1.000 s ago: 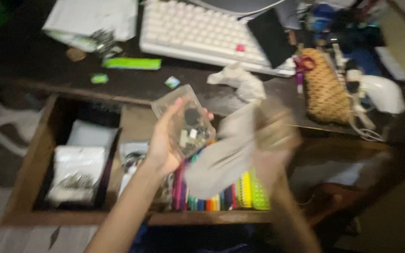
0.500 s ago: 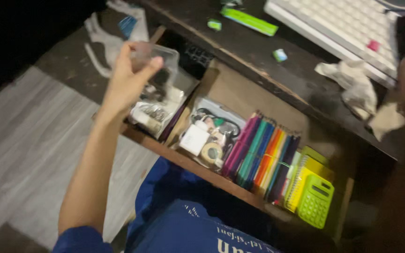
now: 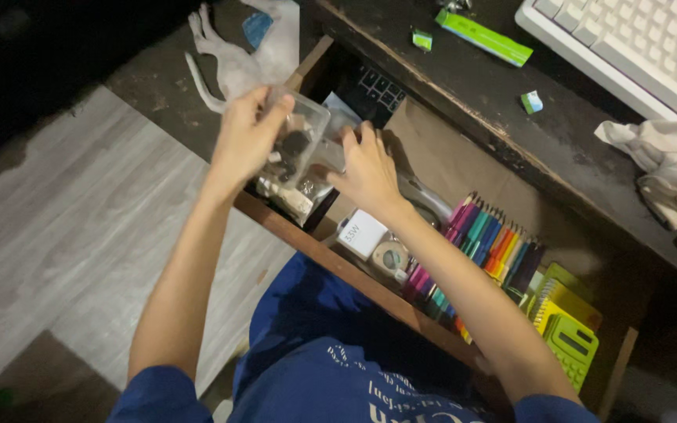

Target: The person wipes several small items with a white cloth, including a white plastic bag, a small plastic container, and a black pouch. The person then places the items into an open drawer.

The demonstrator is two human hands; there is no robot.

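My left hand [image 3: 246, 139] grips a clear plastic box [image 3: 295, 160] with small dark and pale items inside, held tilted over the left end of an open wooden drawer [image 3: 299, 235]. My right hand [image 3: 367, 168] presses against the box's right side, fingers spread on it. Just below my right hand lie a white charger block [image 3: 362, 233] and a small round tape roll [image 3: 391, 256] in the drawer.
A row of coloured markers [image 3: 486, 239] and a yellow-green calculator [image 3: 570, 342] fill the drawer's right part. On the dark desk [image 3: 464, 102] lie a white keyboard [image 3: 628, 43], a green bar [image 3: 483, 37], small erasers [image 3: 532, 101] and a crumpled cloth [image 3: 664, 160]. Grey wooden floor lies left.
The view swung down over the drawer. My left hand lowered the clear box toward the drawer's left end, and my right hand came off the desk onto the box.
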